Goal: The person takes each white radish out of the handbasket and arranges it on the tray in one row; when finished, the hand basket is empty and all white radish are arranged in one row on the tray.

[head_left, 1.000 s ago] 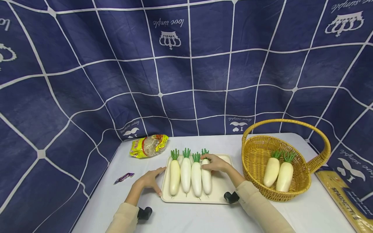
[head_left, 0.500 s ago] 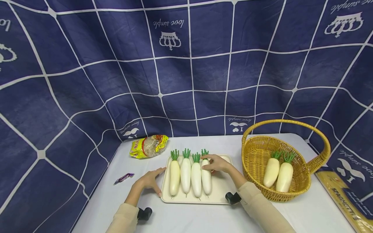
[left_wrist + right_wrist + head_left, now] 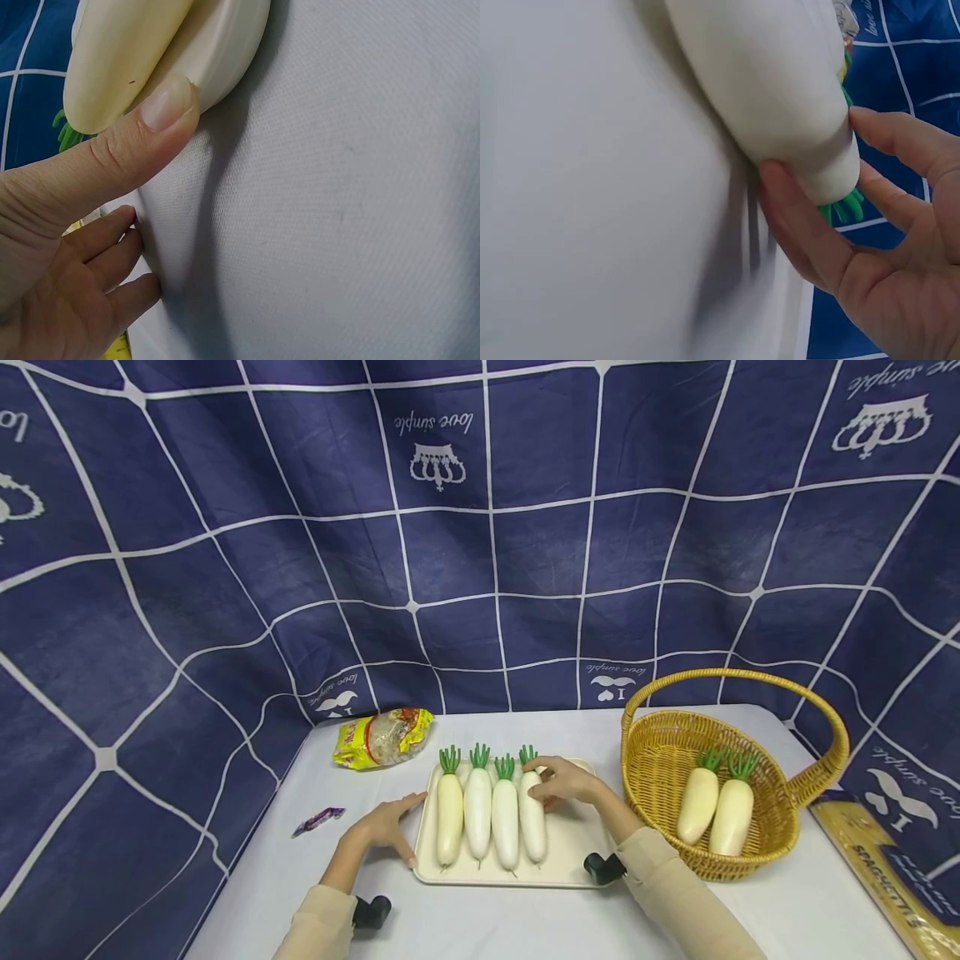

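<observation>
– The hands: what has each got?
– The right hand [image 3: 566, 781] pinches the rightmost white radish [image 3: 532, 827] near its leafy end, thumb on one side and fingers on the other. The left hand [image 3: 384, 825] grips nothing; its fingers are spread, and its thumb is at the rim of the tray [image 3: 570, 853].
– And where is that radish?
– In the lower middle of the head view, lying on the tray at the right end of a row of four. The wicker basket [image 3: 651, 775], lower right of the frame, holds two more, side by side.
– Which step would you call this?
– Setting or adjusting the grip on that one radish, I'd judge.
– And the next move calls for?
– If lifting, a firmer hold on the smooth body; if releasing, fingers parted without nudging its neighbour.
</observation>
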`<state>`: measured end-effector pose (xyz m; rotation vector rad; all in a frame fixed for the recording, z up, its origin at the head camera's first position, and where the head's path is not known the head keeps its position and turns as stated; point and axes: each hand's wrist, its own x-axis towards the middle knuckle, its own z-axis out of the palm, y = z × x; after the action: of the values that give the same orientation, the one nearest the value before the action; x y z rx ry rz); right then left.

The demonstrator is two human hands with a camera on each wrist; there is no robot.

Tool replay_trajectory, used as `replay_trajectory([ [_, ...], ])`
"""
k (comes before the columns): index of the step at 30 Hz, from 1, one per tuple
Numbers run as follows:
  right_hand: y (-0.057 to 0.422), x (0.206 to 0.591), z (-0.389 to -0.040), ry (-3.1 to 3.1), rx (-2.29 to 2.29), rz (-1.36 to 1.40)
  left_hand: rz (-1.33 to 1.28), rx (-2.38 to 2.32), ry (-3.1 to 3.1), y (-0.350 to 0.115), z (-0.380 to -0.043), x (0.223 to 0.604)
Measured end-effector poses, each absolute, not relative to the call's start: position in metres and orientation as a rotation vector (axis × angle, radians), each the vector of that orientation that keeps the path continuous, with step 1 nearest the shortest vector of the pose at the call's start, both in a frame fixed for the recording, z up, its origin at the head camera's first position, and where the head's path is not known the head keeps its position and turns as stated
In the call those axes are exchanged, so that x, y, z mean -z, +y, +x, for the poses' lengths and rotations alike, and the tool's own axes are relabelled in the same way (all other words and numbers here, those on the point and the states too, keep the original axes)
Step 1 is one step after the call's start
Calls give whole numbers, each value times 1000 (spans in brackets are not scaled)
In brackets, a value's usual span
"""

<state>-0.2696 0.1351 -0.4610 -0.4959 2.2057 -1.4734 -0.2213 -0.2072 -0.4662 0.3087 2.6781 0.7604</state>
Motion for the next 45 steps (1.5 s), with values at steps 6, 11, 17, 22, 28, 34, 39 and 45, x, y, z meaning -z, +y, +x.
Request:
replay_trajectory([
  [6, 133, 461, -269, 2156, 1513, -508, 324, -759, 2675, -207, -223, 466],
  [11, 132, 461, -269, 2166, 1513, -527, 334, -762, 2677, -208, -222, 466],
  [17, 134, 460, -268, 2195, 1476, -559, 328, -769, 2676, -207, -222, 466],
  [22, 138, 457, -265, 2309, 1409, -586, 320, -775, 2676, -207, -223, 468],
  [28, 148, 444, -258, 2404, 1329, -582, 310, -769, 2673, -207, -222, 468],
  [34, 160, 424, -248, 2455, 1259, -651, 295, -749, 2677, -207, -223, 467],
  [39, 173, 410, -241, 2482, 1232, -734, 298, -745, 2676, -207, -223, 467],
  [45, 195, 396, -231, 2531, 1184, -795, 301, -747, 2671, -206, -222, 466],
])
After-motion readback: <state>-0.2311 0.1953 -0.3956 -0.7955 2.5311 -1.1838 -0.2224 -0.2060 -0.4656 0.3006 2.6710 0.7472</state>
